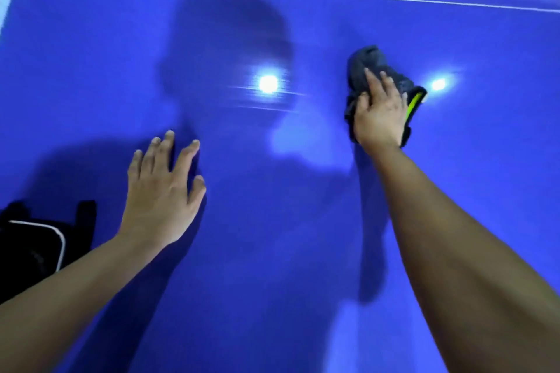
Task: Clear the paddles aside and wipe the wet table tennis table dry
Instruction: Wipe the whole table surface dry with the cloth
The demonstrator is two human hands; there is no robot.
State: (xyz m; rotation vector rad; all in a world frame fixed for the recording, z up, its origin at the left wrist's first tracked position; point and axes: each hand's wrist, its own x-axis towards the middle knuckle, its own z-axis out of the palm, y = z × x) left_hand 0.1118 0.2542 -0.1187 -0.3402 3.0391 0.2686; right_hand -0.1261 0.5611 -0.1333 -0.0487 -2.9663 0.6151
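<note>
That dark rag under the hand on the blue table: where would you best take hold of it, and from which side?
From above, on the bunched middle of the cloth. It lies crumpled low on the table, so a palm pressed down with spread fingers, as the right hand does, probably controls it best.

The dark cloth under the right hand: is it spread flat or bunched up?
Bunched up. The dark cloth shows crumpled folds on the table, with the right hand pressing on it.
</note>
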